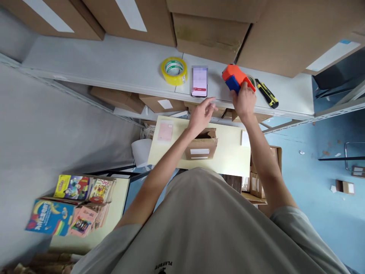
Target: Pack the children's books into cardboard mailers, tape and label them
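Note:
On the grey shelf, my right hand point(245, 99) has its fingers wrapped round an orange and blue tape dispenser point(234, 72). Part of a tape roll shows at the dispenser's right side. Just right of it lies a yellow and black utility knife point(267, 93). My left hand point(202, 114) hangs in front of the shelf edge with fingers loosely apart, holding nothing. Nearest to it is a phone point(199, 80) lying screen up, partly blurred. A yellow roll of packing tape point(174, 71) stands to the phone's left. Below my left hand, a small cardboard box point(202, 149) has its top flaps raised.
Large cardboard boxes point(211, 38) line the back of the shelf point(114, 62). The small box stands on a pale yellow table point(230, 152), with a pink sheet point(165, 131) at its left. Colourful books point(53, 217) are stacked lower left. Scraps lie on the blue floor point(310, 182) at right.

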The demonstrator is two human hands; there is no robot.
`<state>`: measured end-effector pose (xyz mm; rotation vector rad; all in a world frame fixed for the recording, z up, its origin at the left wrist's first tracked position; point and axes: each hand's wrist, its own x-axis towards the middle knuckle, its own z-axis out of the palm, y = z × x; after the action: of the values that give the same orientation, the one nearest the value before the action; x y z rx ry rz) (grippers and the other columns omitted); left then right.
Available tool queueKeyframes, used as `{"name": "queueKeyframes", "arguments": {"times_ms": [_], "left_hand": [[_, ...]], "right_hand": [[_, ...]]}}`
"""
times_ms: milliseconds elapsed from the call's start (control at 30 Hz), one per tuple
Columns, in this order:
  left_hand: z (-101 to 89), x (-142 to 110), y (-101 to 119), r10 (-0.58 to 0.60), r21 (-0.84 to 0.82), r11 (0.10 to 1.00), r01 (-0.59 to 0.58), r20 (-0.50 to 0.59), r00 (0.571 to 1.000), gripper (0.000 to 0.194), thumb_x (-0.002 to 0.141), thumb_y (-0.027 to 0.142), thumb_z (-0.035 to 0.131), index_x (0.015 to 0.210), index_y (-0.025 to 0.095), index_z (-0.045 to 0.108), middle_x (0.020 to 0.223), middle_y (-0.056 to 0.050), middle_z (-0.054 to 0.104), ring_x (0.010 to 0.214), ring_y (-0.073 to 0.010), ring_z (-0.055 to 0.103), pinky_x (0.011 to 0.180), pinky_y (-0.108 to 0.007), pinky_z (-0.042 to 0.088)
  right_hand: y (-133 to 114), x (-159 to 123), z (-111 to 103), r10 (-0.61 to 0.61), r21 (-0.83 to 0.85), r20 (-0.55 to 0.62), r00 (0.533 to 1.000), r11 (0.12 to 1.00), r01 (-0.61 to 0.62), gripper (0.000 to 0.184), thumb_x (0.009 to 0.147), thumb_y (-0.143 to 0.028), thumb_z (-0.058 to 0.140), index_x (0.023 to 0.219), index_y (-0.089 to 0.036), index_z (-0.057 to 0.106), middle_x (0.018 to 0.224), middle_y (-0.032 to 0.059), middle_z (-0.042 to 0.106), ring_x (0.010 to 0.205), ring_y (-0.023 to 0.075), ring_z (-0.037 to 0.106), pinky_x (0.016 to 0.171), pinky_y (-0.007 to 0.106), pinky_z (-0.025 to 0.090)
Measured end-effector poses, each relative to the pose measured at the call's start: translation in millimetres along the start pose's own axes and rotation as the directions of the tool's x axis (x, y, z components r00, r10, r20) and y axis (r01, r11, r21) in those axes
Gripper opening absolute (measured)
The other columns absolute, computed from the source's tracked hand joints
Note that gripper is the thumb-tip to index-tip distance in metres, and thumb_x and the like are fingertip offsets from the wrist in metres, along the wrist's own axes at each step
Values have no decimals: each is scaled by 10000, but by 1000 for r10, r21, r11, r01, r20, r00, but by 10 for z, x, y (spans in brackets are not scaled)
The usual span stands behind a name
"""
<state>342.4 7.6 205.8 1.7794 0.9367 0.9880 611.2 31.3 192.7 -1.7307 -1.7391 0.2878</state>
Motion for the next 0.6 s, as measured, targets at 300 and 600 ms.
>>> {"name": "queueKeyframes", "arguments": {"times_ms": [300,600], "left_hand": [[-241,-1351,249,-51,-95,995,43,-87,995,262,1140,529,739,1171,269,756,1202,-106,815,1087,-248,817,997,-430,715],[-481,-1679,240,-104,-85,992,93,-146,984,315,1134,595,776,1167,284,738,1138,-65,814,960,-210,798,862,-375,672]], "right_hand": [[-1369,-1714,248,230,562,260,938,754,-341,868,1014,-991,621,1538,-300,579,1378,160,800,1287,376,788,1158,570,676],[-1715,-1955,481,183,662,314,932,661,-353,773,984,-958,711,1400,-319,585,1398,142,786,1276,366,791,1189,559,651]]}}
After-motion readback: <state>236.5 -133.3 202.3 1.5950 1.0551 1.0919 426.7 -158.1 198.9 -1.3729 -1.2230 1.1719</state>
